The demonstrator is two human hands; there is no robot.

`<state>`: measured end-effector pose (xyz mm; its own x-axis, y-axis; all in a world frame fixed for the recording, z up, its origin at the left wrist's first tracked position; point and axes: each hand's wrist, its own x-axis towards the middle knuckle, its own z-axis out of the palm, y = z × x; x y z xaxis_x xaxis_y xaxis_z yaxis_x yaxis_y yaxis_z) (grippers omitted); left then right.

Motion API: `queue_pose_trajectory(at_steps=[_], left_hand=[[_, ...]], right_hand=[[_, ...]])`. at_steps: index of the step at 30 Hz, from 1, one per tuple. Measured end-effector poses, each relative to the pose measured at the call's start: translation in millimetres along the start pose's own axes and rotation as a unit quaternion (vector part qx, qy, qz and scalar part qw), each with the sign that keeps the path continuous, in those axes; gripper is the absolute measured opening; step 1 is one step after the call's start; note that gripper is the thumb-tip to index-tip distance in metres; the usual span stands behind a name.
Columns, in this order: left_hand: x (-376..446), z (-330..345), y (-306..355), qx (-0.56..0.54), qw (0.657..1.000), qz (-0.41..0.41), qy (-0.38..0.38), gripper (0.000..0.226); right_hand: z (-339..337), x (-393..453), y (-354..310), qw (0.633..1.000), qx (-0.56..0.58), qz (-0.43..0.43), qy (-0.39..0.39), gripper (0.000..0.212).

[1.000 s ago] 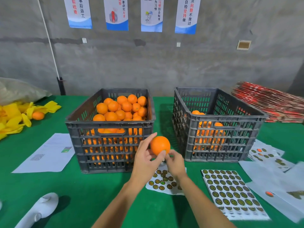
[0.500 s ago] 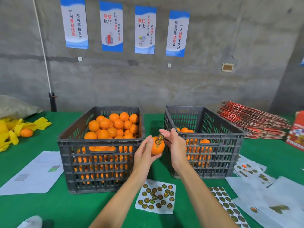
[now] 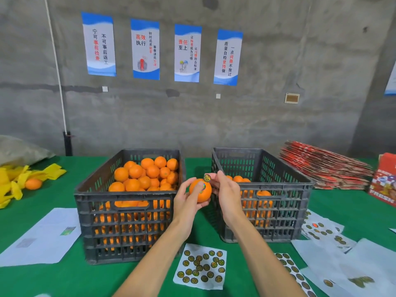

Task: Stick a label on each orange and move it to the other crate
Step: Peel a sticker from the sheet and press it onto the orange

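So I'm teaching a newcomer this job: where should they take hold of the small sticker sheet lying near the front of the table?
Probably the sticker sheet at its bare white near-right corner, pinched from the front edge. It lies flat on the green table with labels filling its middle, so only the margin offers an unsticky grip.

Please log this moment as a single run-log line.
left hand: holds orange | right hand: pinches label | orange: one label on | position: between crates
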<state>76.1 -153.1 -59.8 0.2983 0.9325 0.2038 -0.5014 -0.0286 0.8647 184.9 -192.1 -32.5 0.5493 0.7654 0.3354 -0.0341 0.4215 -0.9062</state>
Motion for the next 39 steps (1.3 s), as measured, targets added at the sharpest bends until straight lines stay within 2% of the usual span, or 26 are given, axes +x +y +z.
queue_pose_trajectory(at_steps=[3,6,8,11,14,18,21,23,25,28,31,34,39], left_hand=[[0.9,-2.1,-1.2,-0.023,1.000,-0.007,0.000,0.025],[5.2,-2.9,-0.4,-0.027,1.000,-0.007,0.008,0.021],[10.0,-3.0,1.0,-0.014,1.000,-0.001,0.005,0.017],[16.8,-0.7,5.1,0.005,1.000,0.016,-0.012,0.015],[23.3,4.6,13.1,-0.009,0.999,0.033,-0.029,0.017],[34.9,11.6,25.2,-0.045,0.997,0.018,-0.058,0.025],[49.1,14.2,36.1,-0.029,0.994,-0.004,-0.106,0.031],[61.8,13.6,43.7,0.024,0.988,-0.018,-0.149,0.034],[78.7,8.9,51.6,0.162,0.976,0.009,-0.146,0.039],[109.7,-15.8,64.6,0.355,0.929,0.067,-0.079,0.034],[140.9,-55.8,79.6,0.479,0.875,0.068,-0.020,0.037],[167.4,-94.5,86.0,0.552,0.833,0.041,0.011,0.042],[194.8,-139.7,73.3,0.582,0.812,0.011,0.044,0.045]], right_hand=[[-1.0,-0.8,-3.2,1.000,0.024,0.009,-0.005,0.027],[-1.3,-3.1,-4.5,0.999,-0.002,-0.014,-0.032,0.018],[0.1,-5.2,-7.1,0.998,-0.036,-0.034,-0.047,0.027],[3.8,-5.0,-11.2,0.994,-0.070,-0.058,-0.066,0.057],[8.0,1.3,-15.0,0.991,-0.096,-0.068,-0.068,0.075],[6.8,18.1,-21.5,0.990,-0.098,-0.064,-0.076,0.078],[4.6,35.3,-24.7,0.994,-0.069,-0.062,-0.052,0.075],[2.8,47.7,-24.7,0.997,-0.042,-0.057,-0.018,0.074],[-2.9,60.0,-25.1,0.992,-0.091,-0.076,0.032,0.077],[-23.8,78.3,-23.6,0.961,-0.234,-0.109,0.101,0.084],[-48.4,94.2,-16.9,0.943,-0.289,-0.106,0.125,0.088],[-65.4,108.0,-7.5,0.924,-0.340,-0.095,0.143,0.083],[-68.6,127.0,2.0,0.901,-0.397,-0.106,0.140,0.073]])
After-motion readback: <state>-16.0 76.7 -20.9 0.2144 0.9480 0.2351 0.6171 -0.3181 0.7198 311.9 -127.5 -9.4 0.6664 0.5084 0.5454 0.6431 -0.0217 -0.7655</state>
